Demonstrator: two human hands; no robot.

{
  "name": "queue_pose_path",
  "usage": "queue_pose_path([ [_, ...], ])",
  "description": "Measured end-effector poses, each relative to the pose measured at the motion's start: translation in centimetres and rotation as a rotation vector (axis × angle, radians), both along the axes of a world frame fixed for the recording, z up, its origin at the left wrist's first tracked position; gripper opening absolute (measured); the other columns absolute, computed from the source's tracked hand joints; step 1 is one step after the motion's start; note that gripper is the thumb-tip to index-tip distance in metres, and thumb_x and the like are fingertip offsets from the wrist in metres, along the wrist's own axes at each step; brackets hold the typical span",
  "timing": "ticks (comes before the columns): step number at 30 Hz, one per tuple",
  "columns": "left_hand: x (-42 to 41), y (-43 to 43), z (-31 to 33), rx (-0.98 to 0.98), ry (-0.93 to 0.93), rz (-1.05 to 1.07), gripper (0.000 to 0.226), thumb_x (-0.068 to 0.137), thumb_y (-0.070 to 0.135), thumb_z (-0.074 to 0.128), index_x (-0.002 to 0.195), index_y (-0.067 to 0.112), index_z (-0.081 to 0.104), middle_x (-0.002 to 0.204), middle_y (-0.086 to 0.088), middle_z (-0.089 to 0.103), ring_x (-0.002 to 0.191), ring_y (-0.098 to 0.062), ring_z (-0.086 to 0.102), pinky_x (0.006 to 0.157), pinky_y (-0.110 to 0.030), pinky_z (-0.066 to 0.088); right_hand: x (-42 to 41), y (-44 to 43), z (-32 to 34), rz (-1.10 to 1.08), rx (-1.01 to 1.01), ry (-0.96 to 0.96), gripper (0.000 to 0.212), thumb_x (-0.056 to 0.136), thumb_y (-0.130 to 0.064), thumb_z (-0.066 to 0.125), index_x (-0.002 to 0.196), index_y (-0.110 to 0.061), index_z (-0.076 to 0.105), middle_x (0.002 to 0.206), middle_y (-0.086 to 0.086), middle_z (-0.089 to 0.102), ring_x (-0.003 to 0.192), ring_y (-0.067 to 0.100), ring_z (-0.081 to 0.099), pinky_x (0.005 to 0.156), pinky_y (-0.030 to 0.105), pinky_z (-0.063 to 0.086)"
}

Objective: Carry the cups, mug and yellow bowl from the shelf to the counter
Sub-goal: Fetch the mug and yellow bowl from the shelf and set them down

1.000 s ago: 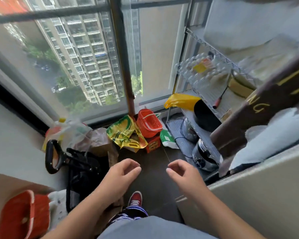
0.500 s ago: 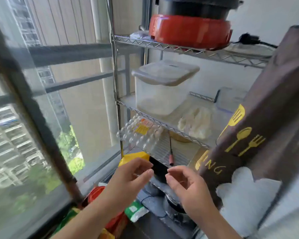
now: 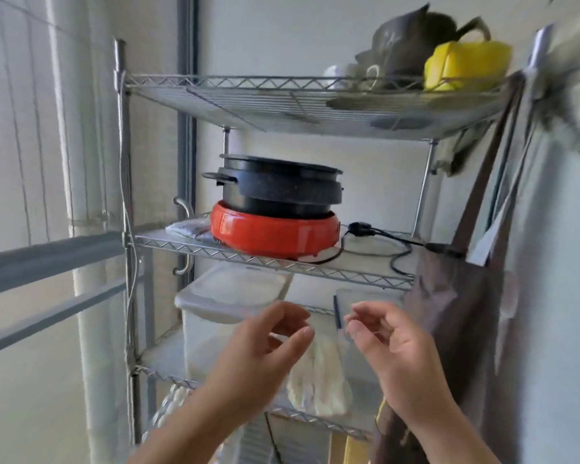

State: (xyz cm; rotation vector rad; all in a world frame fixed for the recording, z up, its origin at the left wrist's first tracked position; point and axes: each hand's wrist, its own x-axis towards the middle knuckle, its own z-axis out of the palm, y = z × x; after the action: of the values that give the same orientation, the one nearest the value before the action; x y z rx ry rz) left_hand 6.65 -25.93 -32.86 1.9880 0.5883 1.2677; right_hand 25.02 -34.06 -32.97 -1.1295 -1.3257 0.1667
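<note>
So nothing has been picked up yet: the left hand [image 3: 262,349] and right hand [image 3: 392,346] hang empty with fingers loosely curled, low in front of the wire shelf [image 3: 282,108], well below its top tier. The yellow bowl [image 3: 466,67] sits up there at the right end, beside the dark mug [image 3: 412,38] and the pale cups [image 3: 352,77]. The reach is the step in hand, I'd say, and it calls for raising both hands high to the right. The cups are blurred and half hidden by the rail, so their number is unclear, and no counter shows
</note>
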Motion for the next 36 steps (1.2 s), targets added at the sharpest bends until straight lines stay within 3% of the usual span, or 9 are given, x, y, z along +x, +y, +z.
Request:
queue_pose_path([
  [6,2.9,2.9,8.6,0.237,-0.06,-0.039,0.014,0.083,0.032,0.068,0.096,0.025,0.068,0.087,0.015,0.072,0.075,0.003,0.065,0.066,-0.01,0.047,1.7,1.8,8.1,-0.079,0.172,-0.122,0.015,0.084,-0.022,0.072,0.097,-0.03,0.068,0.093,-0.004,0.073,0.085,0.008,0.069,0.074,0.013,0.052],
  [9,4.2,4.1,13.1,0.307,-0.054,-0.034,0.017,0.082,0.038,0.066,0.096,0.029,0.068,0.089,0.02,0.072,0.083,0.005,0.066,0.07,-0.007,0.048,2.6,2.5,12.2,-0.194,0.228,-0.189,0.018,0.08,-0.033,0.072,0.098,-0.029,0.068,0.089,-0.008,0.073,0.084,0.003,0.069,0.071,0.009,0.051],
  [13,6.0,5.8,19.4,0.403,-0.042,0.032,0.014,0.083,0.038,0.065,0.094,0.03,0.067,0.084,0.016,0.071,0.081,0.008,0.065,0.069,-0.007,0.049,4.8,3.2,18.1,-0.39,0.31,-0.267,0.021,0.078,-0.041,0.069,0.096,-0.031,0.065,0.086,-0.014,0.07,0.081,-0.004,0.066,0.067,0.011,0.051],
  [17,8.1,7.3,25.3,0.485,-0.056,0.161,0.014,0.081,0.04,0.064,0.083,0.028,0.068,0.078,0.014,0.07,0.07,0.002,0.063,0.06,-0.018,0.045,7.4,3.5,24.2,-0.557,0.387,-0.241,0.02,0.077,-0.043,0.071,0.089,-0.027,0.067,0.079,-0.014,0.069,0.072,-0.002,0.064,0.066,0.02,0.05],
  [23,12.6,8.4,33.2,0.633,0.109,0.486,0.031,0.08,0.038,0.058,0.08,0.009,0.069,0.078,-0.01,0.069,0.076,-0.031,0.061,0.052,-0.031,0.041,9.5,4.3,30.4,-0.91,0.323,-0.355,0.032,0.075,-0.05,0.067,0.081,-0.019,0.064,0.081,-0.002,0.07,0.078,0.023,0.065,0.069,0.033,0.053],
  [27,15.5,9.6,35.7,0.669,0.239,0.604,0.027,0.078,0.037,0.055,0.066,0.013,0.052,0.067,-0.004,0.057,0.068,-0.028,0.054,0.048,-0.026,0.031,9.6,5.6,32.5,-1.087,0.253,-0.449,0.039,0.075,-0.056,0.063,0.081,-0.018,0.061,0.08,0.003,0.067,0.079,0.028,0.062,0.06,0.028,0.039],
  [30,17.2,10.1,36.4,0.668,0.313,0.693,0.026,0.077,0.037,0.061,0.072,0.016,0.046,0.062,0.002,0.042,0.07,-0.027,0.05,0.048,-0.025,0.029,9.5,6.8,33.4,-1.136,0.216,-0.518,0.046,0.075,-0.058,0.063,0.081,-0.014,0.057,0.084,0.007,0.068,0.079,0.03,0.062,0.059,0.028,0.036],
  [34,18.2,10.7,37.0,0.616,0.348,0.706,0.029,0.07,0.034,0.067,0.063,0.018,0.044,0.062,0.001,0.048,0.068,-0.026,0.054,0.045,-0.023,0.028,9.4,8.0,33.9,-1.147,0.137,-0.557,0.039,0.077,-0.05,0.067,0.088,-0.014,0.06,0.092,0.009,0.068,0.089,0.032,0.062,0.065,0.03,0.038],
  [36,18.3,11.1,37.0,0.567,0.332,0.698,0.021,0.067,0.025,0.066,0.063,0.017,0.048,0.062,0.0,0.051,0.064,-0.024,0.054,0.045,-0.022,0.03,9.4,8.3,34.2,-1.154,0.119,-0.56,0.026,0.077,-0.039,0.065,0.079,-0.016,0.054,0.081,0.006,0.062,0.089,0.033,0.062,0.066,0.031,0.039],
])
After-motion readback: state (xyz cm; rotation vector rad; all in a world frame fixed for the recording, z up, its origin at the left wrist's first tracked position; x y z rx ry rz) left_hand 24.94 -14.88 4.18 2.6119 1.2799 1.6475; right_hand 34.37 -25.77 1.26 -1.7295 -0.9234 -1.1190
